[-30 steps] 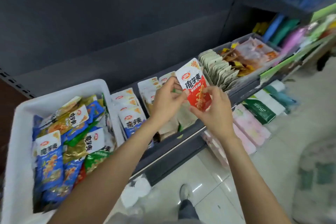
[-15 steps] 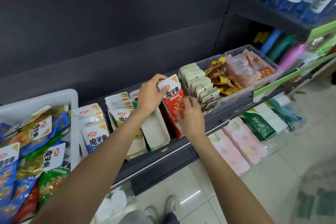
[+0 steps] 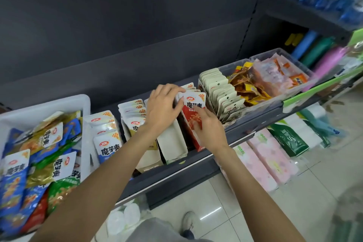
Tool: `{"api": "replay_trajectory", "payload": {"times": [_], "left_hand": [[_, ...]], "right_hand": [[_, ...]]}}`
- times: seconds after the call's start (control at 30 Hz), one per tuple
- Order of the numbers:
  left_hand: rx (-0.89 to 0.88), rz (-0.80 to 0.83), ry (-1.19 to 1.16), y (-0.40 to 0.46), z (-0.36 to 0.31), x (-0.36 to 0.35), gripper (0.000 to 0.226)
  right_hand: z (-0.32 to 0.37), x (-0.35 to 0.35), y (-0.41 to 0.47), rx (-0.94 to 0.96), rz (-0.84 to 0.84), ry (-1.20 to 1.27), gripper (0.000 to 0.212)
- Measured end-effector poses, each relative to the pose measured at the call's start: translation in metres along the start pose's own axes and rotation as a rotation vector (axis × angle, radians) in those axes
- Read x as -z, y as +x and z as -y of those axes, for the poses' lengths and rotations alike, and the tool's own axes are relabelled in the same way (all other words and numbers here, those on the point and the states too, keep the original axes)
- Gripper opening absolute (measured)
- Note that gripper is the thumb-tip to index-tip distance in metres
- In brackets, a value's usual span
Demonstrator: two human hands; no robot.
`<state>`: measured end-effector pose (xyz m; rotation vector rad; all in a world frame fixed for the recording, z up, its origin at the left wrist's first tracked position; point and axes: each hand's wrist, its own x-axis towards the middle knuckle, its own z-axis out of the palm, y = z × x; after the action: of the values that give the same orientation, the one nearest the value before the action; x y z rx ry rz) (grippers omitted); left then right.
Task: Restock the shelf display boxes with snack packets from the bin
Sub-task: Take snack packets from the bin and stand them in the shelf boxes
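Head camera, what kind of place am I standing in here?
Most likely a small shop or convenience store. A dark shelf carries display boxes of snack packets, a white bin of loose packets sits beside them, and wrapped tissue packs lie on the lower shelf above a tiled floor.

The red packet [image 3: 193, 112], held up before, now stands in the red display box [image 3: 194, 137].

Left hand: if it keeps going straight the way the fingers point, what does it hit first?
The left hand points up-right, fingertips already on the white tops of the red snack packets in the red display box. Beyond them, probably the dark shelf back panel; depth unclear.
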<state>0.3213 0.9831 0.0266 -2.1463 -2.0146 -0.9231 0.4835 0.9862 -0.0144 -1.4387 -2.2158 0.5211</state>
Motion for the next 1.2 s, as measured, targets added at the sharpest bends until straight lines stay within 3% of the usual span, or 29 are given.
{"api": "replay_trajectory", "payload": {"times": [0.1, 0.17, 0.27, 0.47, 0.63, 0.73, 0.87, 0.93, 1.07, 1.2], "left_hand": [[-0.106, -0.233, 0.052, -0.032, 0.006, 0.031, 0.016], [-0.089, -0.360, 0.069, -0.059, 0.013, 0.059, 0.014], [0.001, -0.417, 0.045, -0.105, 0.032, 0.105, 0.017], [0.683, 0.035, 0.014, -0.201, 0.111, 0.170, 0.015], [0.826, 0.053, -0.056, -0.255, 0.186, 0.200, 0.027], [0.737, 0.111, -0.035, -0.261, 0.222, 0.209, 0.032], [0.566, 0.278, -0.066, -0.259, 0.253, 0.209, 0.038], [0.494, 0.349, -0.106, -0.257, 0.261, 0.207, 0.042], [0.357, 0.448, -0.177, -0.251, 0.261, 0.203, 0.056], [0.203, 0.215, -0.146, -0.240, 0.254, 0.203, 0.036]], "right_hand": [[0.025, 0.014, -0.005, 0.190, -0.142, -0.020, 0.024], [0.053, 0.020, -0.010, 0.372, -0.206, -0.050, 0.019], [0.099, 0.012, -0.017, 0.562, -0.124, -0.053, 0.017], [0.180, -0.046, -0.031, 0.778, 0.241, -0.147, 0.016], [0.246, -0.100, -0.044, 0.781, 0.372, -0.076, 0.019], [0.276, -0.138, -0.044, 0.643, 0.428, -0.137, 0.033], [0.298, -0.177, -0.040, 0.561, 0.587, -0.519, 0.068], [0.302, -0.189, -0.043, 0.514, 0.506, -0.564, 0.059], [0.304, -0.180, -0.046, 0.484, 0.233, -0.381, 0.018], [0.322, -0.141, -0.051, 0.440, 0.011, -0.027, 0.011]]}}
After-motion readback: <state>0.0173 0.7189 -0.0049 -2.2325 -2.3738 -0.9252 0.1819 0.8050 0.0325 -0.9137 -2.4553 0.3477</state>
